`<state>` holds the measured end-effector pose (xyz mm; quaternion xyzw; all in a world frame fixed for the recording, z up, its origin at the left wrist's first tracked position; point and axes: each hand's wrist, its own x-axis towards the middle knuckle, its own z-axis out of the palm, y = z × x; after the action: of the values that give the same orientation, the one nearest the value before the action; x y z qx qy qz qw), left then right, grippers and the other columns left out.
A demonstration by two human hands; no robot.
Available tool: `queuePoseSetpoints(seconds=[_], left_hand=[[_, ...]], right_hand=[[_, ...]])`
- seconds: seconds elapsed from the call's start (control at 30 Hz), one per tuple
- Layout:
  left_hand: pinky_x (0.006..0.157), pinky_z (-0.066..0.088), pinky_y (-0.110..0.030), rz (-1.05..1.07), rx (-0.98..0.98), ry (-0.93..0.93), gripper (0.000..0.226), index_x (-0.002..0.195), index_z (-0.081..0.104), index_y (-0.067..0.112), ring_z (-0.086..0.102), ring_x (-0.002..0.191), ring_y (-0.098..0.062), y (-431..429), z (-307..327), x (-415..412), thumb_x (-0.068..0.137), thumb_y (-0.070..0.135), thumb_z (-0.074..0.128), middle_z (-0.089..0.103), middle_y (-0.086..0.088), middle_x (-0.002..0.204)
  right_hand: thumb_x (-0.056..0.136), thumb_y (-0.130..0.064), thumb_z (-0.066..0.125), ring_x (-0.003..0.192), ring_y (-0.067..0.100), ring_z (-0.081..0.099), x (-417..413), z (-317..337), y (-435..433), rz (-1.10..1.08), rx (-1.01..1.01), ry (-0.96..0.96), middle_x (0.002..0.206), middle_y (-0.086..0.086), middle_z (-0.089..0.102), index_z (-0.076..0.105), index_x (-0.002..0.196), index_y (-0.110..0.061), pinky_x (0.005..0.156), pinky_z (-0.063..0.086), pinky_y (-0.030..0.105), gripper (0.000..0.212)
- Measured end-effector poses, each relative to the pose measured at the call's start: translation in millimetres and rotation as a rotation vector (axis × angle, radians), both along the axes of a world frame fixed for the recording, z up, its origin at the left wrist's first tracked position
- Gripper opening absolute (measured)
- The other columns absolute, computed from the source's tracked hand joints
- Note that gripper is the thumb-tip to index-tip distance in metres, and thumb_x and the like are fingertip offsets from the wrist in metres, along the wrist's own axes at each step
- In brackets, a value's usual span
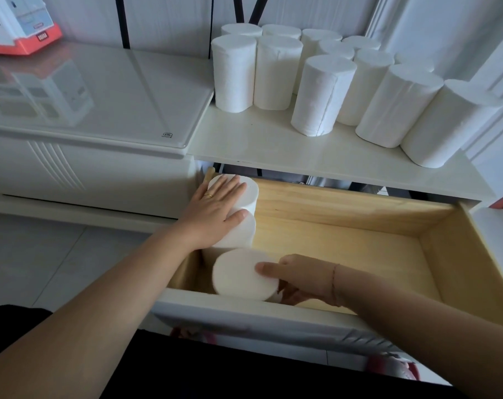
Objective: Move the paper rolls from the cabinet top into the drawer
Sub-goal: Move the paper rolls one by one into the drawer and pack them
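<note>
Paper rolls point(322, 96) mostly stand upright in a bunch on the right of the white cabinet top point(259, 139); three more stand in a row along the left wall of the open wooden drawer point(457, 254) below. Left hand point(215, 208) lies flat, fingers straight and together, on the two back rolls point(249, 194). Right hand point(299, 276) grips the front roll point(238, 275), thumb on its top, fingers curled round its side.

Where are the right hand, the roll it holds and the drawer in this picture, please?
Right hand point(300, 276): head view, on the back of the hand.
Roll point(238, 273): head view, on its flat top end.
Drawer point(345, 249): head view, on its bare wooden floor.
</note>
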<state>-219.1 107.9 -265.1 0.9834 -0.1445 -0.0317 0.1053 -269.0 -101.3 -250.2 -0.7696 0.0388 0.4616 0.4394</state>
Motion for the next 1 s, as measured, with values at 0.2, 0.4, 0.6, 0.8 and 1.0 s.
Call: queuePoseSetpoints(seconds=[0.2, 0.4, 0.6, 0.8, 1.0], left_hand=[[0.112, -0.014, -0.027, -0.012, -0.025, -0.020, 0.059, 0.150, 0.002, 0.026, -0.016, 0.142, -0.006, 2, -2, -1, 0.098, 0.047, 0.020, -0.008, 0.008, 0.158], [0.111, -0.014, -0.024, 0.003, -0.062, -0.043, 0.059, 0.150, 0.007, 0.025, -0.012, 0.143, -0.005, 2, -4, 0, 0.098, 0.047, 0.023, -0.003, 0.008, 0.158], [0.110, -0.014, -0.023, -0.006, -0.086, -0.051, 0.059, 0.150, 0.010, 0.024, -0.011, 0.143, -0.005, 2, -4, 0, 0.098, 0.046, 0.025, -0.001, 0.007, 0.159], [0.111, -0.014, -0.024, 0.035, -0.069, -0.072, 0.060, 0.150, 0.007, 0.022, -0.012, 0.143, -0.007, 1, -6, 2, 0.098, 0.047, 0.024, -0.003, 0.006, 0.159], [0.116, -0.008, -0.029, 0.068, -0.218, -0.257, 0.060, 0.149, 0.018, 0.017, -0.003, 0.145, -0.010, 0, 10, 11, 0.097, 0.047, 0.024, 0.007, 0.003, 0.158]], right_hand=[[0.093, -0.030, 0.058, 0.061, 0.014, 0.062, 2, -1, 10, -0.150, 0.214, 0.263, 0.085, 0.014, 0.058, 0.051, 0.112, -0.001, 0.062, 0.057, 0.019, 0.035], [0.092, -0.023, 0.061, 0.076, 0.019, 0.063, 6, -5, 21, -0.168, 0.297, 0.318, 0.101, 0.020, 0.056, 0.053, 0.116, 0.004, 0.073, 0.058, 0.022, 0.036], [0.092, -0.024, 0.061, 0.077, 0.018, 0.064, 7, -5, 23, -0.113, 0.284, 0.295, 0.103, 0.020, 0.059, 0.056, 0.118, 0.005, 0.073, 0.059, 0.023, 0.040], [0.093, -0.040, 0.056, 0.079, 0.016, 0.069, 38, 25, 24, 0.164, -0.074, -0.407, 0.088, 0.003, 0.074, 0.071, 0.092, -0.009, 0.080, 0.059, 0.032, 0.034], [0.087, -0.034, 0.064, 0.068, 0.011, 0.061, 113, 65, 36, -0.304, 0.027, -0.951, 0.077, -0.004, 0.066, 0.062, 0.087, -0.017, 0.076, 0.057, 0.033, 0.018]])
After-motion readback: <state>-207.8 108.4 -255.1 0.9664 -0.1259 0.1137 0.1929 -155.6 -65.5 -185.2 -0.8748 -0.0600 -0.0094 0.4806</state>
